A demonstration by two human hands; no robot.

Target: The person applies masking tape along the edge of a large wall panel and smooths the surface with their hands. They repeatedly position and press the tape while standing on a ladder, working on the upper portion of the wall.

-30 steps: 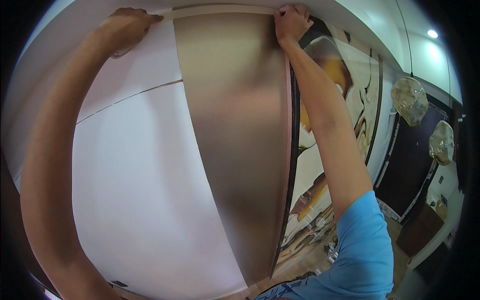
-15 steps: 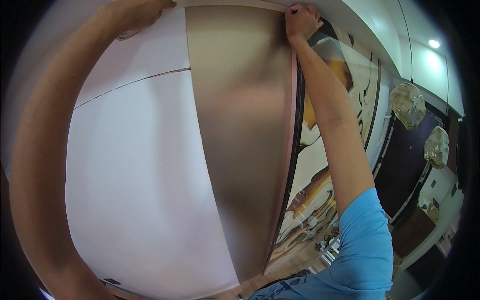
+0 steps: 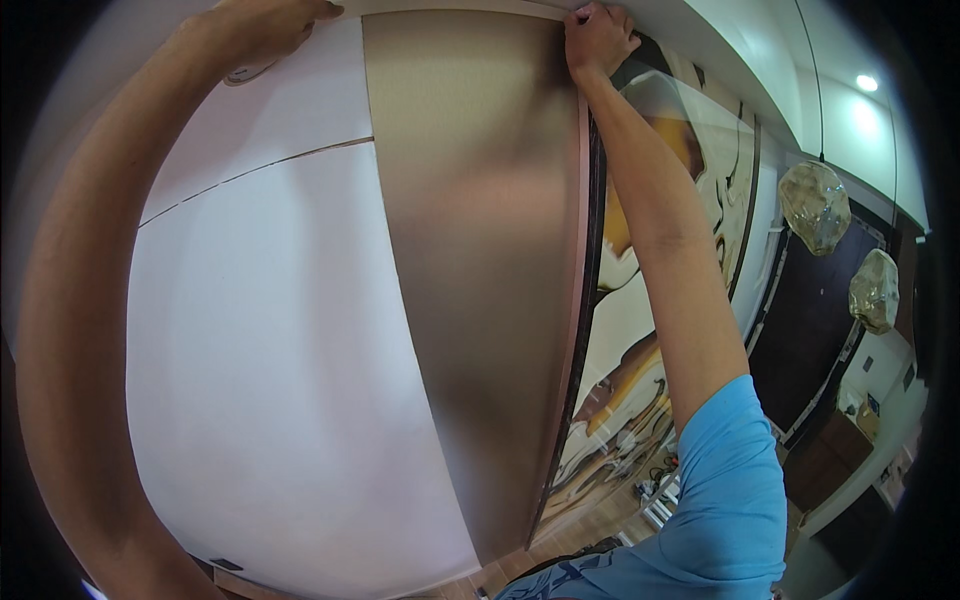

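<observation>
My left hand (image 3: 280,28) is at the top left, fingers curled on a pale horizontal strip (image 3: 450,10) along the top edge of the wall. My right hand (image 3: 600,40) grips this strip's right end, at the upper corner of a brushed bronze panel (image 3: 470,260). To the left of that panel is a white surface (image 3: 260,350) with a thin horizontal seam. A small round object, partly hidden, shows below my left hand. A pink-edged dark trim runs down the bronze panel's right side.
A glossy marble-patterned panel (image 3: 620,390) stands at right, with two glass pendant lamps (image 3: 815,205) hanging beside it. Farther back are a dark door (image 3: 805,330) and a wooden cabinet (image 3: 830,455). A metal ladder-like object (image 3: 660,500) is on the floor below.
Compared with a second ago, both hands and the top strip sit higher in the view. My hands still hold the strip; there is little change over the last half second.
</observation>
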